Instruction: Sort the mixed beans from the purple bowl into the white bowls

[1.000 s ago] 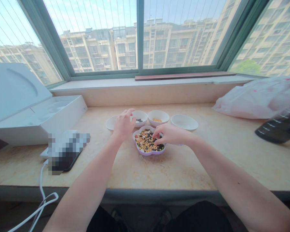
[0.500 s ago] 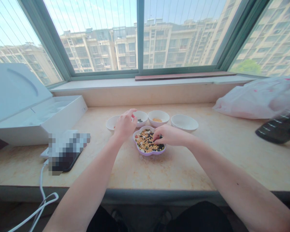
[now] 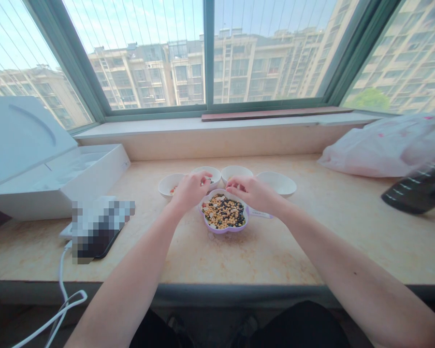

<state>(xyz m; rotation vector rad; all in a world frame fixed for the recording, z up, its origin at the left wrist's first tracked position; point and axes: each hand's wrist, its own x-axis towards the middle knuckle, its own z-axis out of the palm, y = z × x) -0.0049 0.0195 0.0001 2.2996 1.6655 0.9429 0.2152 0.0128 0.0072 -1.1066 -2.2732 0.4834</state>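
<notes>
Beans (image 3: 224,215) sit in purple bowl (image 3: 223,230), centre of counter (image 3: 275,251), just below both hands. L hand (image 3: 190,191) pinched over 2nd white bowl (image 3: 212,170); R hand (image 3: 252,192) pinched over 3rd bowl (image 3: 235,170). Contents of pinches: can't tell.

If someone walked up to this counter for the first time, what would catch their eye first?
Probably the lilac bowl heaped with mixed yellow and dark beans, at the middle of the counter. Just behind it stand four small white bowls in a row, with the left hand and right hand poised over the middle two. The big window behind shows apartment blocks.
</notes>
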